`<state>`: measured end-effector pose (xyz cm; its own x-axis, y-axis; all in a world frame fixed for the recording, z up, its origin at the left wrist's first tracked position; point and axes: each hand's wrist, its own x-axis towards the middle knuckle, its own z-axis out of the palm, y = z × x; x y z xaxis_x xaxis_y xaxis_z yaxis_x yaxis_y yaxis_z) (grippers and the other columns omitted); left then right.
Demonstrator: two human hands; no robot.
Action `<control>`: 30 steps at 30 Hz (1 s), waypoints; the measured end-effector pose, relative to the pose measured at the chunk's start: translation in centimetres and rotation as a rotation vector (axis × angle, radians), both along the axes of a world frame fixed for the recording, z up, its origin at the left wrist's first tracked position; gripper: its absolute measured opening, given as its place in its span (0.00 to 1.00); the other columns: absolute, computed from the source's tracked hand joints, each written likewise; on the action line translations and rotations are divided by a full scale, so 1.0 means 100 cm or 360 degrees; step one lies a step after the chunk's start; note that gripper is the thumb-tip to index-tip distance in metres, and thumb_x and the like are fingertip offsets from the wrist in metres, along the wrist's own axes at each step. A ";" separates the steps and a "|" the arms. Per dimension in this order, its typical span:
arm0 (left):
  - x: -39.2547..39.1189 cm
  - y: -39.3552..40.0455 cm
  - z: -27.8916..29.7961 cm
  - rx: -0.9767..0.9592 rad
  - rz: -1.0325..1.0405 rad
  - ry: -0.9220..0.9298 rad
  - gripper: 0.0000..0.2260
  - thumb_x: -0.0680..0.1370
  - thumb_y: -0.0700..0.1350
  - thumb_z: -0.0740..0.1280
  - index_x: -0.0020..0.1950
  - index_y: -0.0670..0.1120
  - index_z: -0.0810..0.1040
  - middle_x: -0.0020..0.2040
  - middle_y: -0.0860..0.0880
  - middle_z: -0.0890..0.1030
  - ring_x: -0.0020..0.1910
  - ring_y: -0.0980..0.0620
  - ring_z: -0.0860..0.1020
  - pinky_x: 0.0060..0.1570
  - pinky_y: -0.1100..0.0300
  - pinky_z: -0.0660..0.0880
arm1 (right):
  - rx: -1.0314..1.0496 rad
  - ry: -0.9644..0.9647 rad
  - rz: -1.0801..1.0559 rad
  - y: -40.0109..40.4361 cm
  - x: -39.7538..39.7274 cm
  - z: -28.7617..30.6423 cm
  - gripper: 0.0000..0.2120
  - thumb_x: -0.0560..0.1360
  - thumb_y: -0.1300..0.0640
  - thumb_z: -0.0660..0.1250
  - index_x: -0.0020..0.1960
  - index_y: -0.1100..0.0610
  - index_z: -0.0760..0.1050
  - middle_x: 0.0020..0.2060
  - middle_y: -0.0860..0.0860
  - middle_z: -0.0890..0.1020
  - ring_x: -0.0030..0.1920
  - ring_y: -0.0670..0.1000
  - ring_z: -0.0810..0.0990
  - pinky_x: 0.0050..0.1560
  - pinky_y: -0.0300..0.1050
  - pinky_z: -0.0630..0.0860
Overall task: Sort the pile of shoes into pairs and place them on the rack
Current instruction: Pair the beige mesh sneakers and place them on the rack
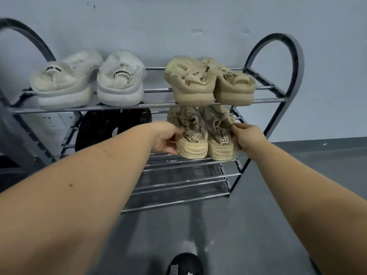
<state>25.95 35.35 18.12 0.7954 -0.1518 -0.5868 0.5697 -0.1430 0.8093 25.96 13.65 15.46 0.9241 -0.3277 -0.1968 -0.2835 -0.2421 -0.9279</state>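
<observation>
Seen from above and slightly back: a grey metal shoe rack (278, 100) with arched side frames and chrome-bar shelves, set against a pale wall (178, 20) on a grey floor (258, 215). On the top shelf, heels outward, a pair of white sneakers (89, 84) at the left and a pair of tan sneakers (210, 84) at the right, the two tan ones touching each other. On the middle shelf, at the left, a pair of black shoes (103, 128), mostly in shadow under the top bars. At the right of the same shelf, side by side and touching, heels toward the camera, a pair of beige lettered sneakers (206, 139), resting on the front bars. Left hand (166, 137) against the outer left side of the left beige sneaker, thumb on top near the heel tab, fingers (168, 150) curled around its side and sole. Right hand (248, 137) on the outer right side of the right beige sneaker, fingers pressed around its collar and heel; fingertips hidden behind the shoe. Both bare forearms stretched forward from the bottom corners. Lower shelves bare bars only. At the bottom edge, the toe of a black shoe (186, 264) on the floor.
</observation>
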 end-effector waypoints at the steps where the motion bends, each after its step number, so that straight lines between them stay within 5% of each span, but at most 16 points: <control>1: 0.004 0.000 -0.001 0.0024 -0.0002 -0.0002 0.08 0.81 0.43 0.60 0.58 0.43 0.72 0.44 0.46 0.80 0.42 0.50 0.79 0.46 0.51 0.76 | -0.0028 -0.0017 0.0007 0.002 0.009 -0.003 0.16 0.78 0.54 0.64 0.64 0.56 0.76 0.47 0.55 0.81 0.42 0.51 0.78 0.51 0.46 0.75; 4: 0.014 0.000 -0.010 0.0019 0.0016 0.0007 0.09 0.81 0.42 0.59 0.60 0.42 0.72 0.44 0.45 0.79 0.47 0.47 0.78 0.50 0.49 0.76 | -0.0098 -0.0018 0.0057 0.007 0.028 -0.009 0.15 0.78 0.54 0.64 0.63 0.57 0.76 0.57 0.59 0.80 0.58 0.60 0.78 0.64 0.54 0.73; 6: 0.016 0.001 -0.019 0.0006 0.0027 -0.0015 0.11 0.81 0.42 0.59 0.62 0.40 0.72 0.43 0.45 0.79 0.49 0.46 0.78 0.51 0.50 0.76 | -0.0126 -0.0016 0.0058 0.009 0.035 -0.012 0.15 0.78 0.55 0.63 0.63 0.58 0.76 0.58 0.60 0.80 0.60 0.60 0.77 0.64 0.53 0.73; 10: 0.016 0.000 -0.033 0.0051 0.0107 -0.0165 0.15 0.80 0.42 0.63 0.64 0.37 0.72 0.53 0.42 0.81 0.42 0.48 0.79 0.36 0.56 0.77 | -0.0200 0.0041 0.0061 0.011 0.037 -0.019 0.16 0.80 0.54 0.60 0.65 0.58 0.75 0.59 0.60 0.80 0.59 0.60 0.78 0.63 0.51 0.73; 14: 0.018 -0.001 -0.036 0.0137 0.0196 -0.0221 0.18 0.78 0.44 0.65 0.64 0.36 0.72 0.58 0.40 0.79 0.49 0.45 0.78 0.34 0.56 0.76 | -0.0167 0.0046 0.0092 0.013 0.026 -0.024 0.18 0.80 0.52 0.60 0.67 0.58 0.72 0.60 0.59 0.80 0.59 0.58 0.78 0.63 0.52 0.74; 19: 0.001 -0.002 -0.026 0.0970 -0.0044 -0.0620 0.21 0.79 0.50 0.63 0.66 0.37 0.72 0.64 0.38 0.76 0.62 0.40 0.75 0.60 0.51 0.74 | -0.0395 0.0019 0.0214 0.010 -0.015 -0.007 0.24 0.80 0.53 0.60 0.73 0.58 0.63 0.66 0.56 0.74 0.60 0.55 0.76 0.55 0.43 0.71; 24: -0.044 -0.018 -0.003 0.1701 -0.0445 -0.1150 0.23 0.78 0.51 0.60 0.71 0.45 0.66 0.69 0.39 0.68 0.67 0.39 0.67 0.65 0.51 0.67 | -0.1111 0.0100 0.0488 -0.008 -0.083 0.016 0.28 0.79 0.49 0.59 0.76 0.53 0.56 0.73 0.54 0.65 0.70 0.57 0.68 0.64 0.48 0.68; 30: -0.120 -0.080 0.002 0.2014 -0.1274 -0.1620 0.25 0.79 0.54 0.57 0.73 0.45 0.61 0.73 0.42 0.62 0.71 0.42 0.62 0.68 0.50 0.64 | -0.1646 0.0254 0.0619 -0.052 -0.175 0.026 0.33 0.77 0.47 0.61 0.77 0.53 0.52 0.73 0.56 0.63 0.71 0.59 0.64 0.70 0.53 0.65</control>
<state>13.92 27.38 18.30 0.8453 -0.5338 -0.0222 -0.5342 -0.8442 -0.0443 8.49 8.46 18.10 0.9878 -0.0962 -0.1226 -0.1183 -0.9750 -0.1879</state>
